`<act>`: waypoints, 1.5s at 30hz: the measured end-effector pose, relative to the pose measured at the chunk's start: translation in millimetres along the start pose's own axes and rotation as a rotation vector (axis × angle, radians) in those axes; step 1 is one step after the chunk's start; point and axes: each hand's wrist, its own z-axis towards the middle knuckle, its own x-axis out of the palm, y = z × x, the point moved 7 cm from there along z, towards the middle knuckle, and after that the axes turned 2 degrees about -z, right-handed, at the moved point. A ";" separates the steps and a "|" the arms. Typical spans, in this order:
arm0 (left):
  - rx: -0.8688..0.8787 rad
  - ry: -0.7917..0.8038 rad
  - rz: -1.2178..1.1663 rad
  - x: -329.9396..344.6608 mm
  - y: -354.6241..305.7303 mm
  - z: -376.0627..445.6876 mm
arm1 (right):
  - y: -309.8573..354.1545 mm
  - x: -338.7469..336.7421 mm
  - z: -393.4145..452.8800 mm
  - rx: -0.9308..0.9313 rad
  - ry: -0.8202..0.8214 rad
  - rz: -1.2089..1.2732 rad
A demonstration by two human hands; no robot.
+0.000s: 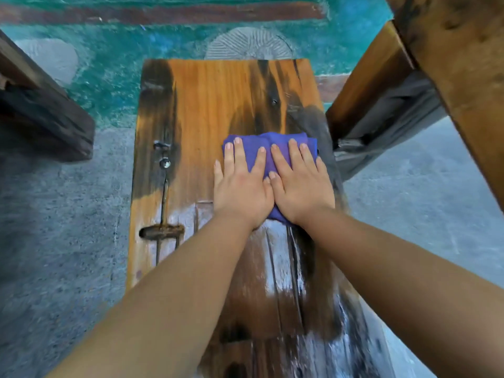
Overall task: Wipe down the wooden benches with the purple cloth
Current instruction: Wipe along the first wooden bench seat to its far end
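Under both palms, the purple cloth (268, 154) lies bunched on the worktop (207, 105), toward its right half and roughly midway along the visible plank. The worktop's long axis runs straight away from the person, and the bare orange wood ahead of the fingertips reaches to the far end.

Left to right: a dark timber beam (46, 115) stands well apart, beyond the left edge, over the grey floor (54, 241). Near the worktop's left edge sit a metal stud (165, 162) and, closer to the person, a dark slot (161, 231); both lie well left of the cloth. The left hand (241, 186) presses flat on the cloth's left part, fingers (240, 156) straight and slightly spread, gripping nothing. The right hand (301, 184) presses flat just beside it, thumbs touching, fingers likewise straight. A wet sheen covers the wood nearer the person, behind the hands.

Judgement: the stroke runs along the long axis, away from the body, and both hands are equally placed to drive it. The left strip with the stud and slot appears not yet wiped. A slanting wooden post (368, 85) stands close beside the right edge and may limit sideways travel.
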 end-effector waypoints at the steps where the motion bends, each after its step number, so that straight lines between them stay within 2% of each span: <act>1: 0.007 -0.004 0.002 3.7 -5.2 -11.8 | -3.4 2.2 -14.6 0.011 0.003 -0.003; 4: 0.020 0.009 0.033 11.3 -12.1 -31.9 | -8.7 9.0 -38.0 0.032 0.023 0.002; 9: 0.027 0.008 0.034 10.8 -8.8 -20.4 | -10.2 9.3 -22.6 0.032 -0.015 0.002; 20: -0.034 -0.054 0.019 -2.9 -3.9 86.6 | -25.0 -12.5 87.9 0.021 -0.066 0.035; 33: -0.029 -0.007 -0.004 -25.8 9.1 213.9 | -30.9 -35.1 210.4 0.088 -0.035 0.034; 45: -0.043 -0.015 -0.003 -35.0 14.1 265.7 | -31.7 -46.8 262.0 0.097 -0.028 0.014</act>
